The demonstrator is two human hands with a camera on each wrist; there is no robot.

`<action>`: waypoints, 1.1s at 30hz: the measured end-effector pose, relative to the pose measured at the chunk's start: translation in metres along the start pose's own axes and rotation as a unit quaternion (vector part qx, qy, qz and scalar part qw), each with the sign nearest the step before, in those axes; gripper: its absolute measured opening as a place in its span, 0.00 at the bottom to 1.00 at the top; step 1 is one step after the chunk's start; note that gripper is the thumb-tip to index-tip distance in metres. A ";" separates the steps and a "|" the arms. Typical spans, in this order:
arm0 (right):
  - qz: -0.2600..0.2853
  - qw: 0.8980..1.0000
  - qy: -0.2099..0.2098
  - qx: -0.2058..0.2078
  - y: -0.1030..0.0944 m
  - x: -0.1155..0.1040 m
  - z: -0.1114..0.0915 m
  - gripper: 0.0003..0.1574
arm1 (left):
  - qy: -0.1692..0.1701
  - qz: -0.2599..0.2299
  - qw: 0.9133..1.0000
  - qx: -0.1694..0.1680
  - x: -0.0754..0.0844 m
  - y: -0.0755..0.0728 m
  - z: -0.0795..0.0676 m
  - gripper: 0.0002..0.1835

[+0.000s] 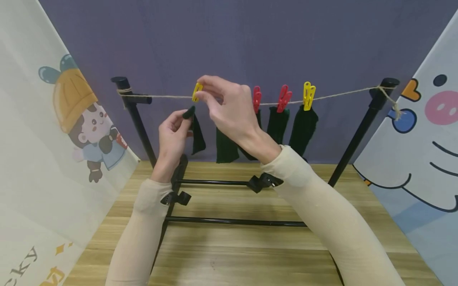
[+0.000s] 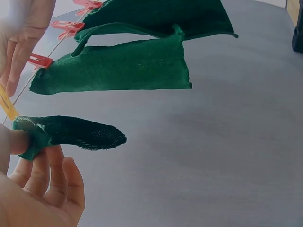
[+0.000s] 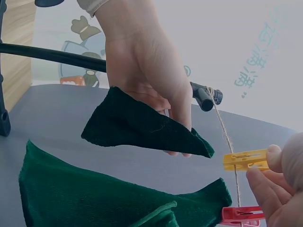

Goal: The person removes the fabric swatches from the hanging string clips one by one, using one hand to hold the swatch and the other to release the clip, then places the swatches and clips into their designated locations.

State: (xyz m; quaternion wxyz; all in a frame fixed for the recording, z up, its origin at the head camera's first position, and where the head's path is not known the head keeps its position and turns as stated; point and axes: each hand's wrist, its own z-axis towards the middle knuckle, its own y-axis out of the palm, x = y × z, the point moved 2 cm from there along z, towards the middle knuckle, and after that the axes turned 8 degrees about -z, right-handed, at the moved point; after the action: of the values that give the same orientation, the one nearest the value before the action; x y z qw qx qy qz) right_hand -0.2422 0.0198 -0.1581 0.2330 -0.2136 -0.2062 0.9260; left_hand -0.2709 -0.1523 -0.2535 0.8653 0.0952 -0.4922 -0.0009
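Note:
My left hand pinches a dark green cloth piece by its upper end, just below the string line. The cloth dangles from thumb and fingers, and its lower end narrows in the left wrist view. Right at the string, my right hand pinches a yellow clothespin between thumb and fingertips. The pin overlaps the string in the right wrist view, close above the held cloth. Beside it, another green cloth piece hangs from a red clothespin; in the head view my right hand hides that pin.
More green cloths hang to the right on red pins and a yellow pin. Black posts hold the string at both ends. Black crossbars run low over the wooden table, with a purple backdrop behind.

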 end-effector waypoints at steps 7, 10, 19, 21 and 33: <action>0.002 1.000 -0.008 0.024 -0.002 -0.001 0.000 0.17 | 0.003 0.006 1.000 0.000 -0.001 -0.002 -0.002 0.06; 0.009 0.999 -0.012 0.040 -0.003 -0.001 -0.001 0.18 | 0.002 0.004 1.000 0.000 -0.001 -0.002 -0.003 0.05; 0.021 0.999 -0.014 0.042 -0.006 -0.004 -0.005 0.18 | -0.008 0.004 1.000 -0.002 -0.004 -0.007 -0.004 0.04; 0.024 0.999 -0.015 0.042 -0.005 -0.004 -0.008 0.18 | -0.011 0.003 1.000 -0.002 -0.005 -0.008 -0.005 0.04; 0.040 0.998 -0.004 0.042 -0.006 0.004 -0.022 0.18 | -0.022 0.007 1.000 -0.002 -0.007 -0.011 -0.010 0.04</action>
State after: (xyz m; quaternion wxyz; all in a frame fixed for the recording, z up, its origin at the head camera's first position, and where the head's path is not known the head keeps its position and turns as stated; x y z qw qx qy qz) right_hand -0.2325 0.0325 -0.1742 0.2039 -0.2080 -0.1595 0.9433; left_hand -0.2652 -0.1609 -0.2663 0.8544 0.0898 -0.5118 0.0022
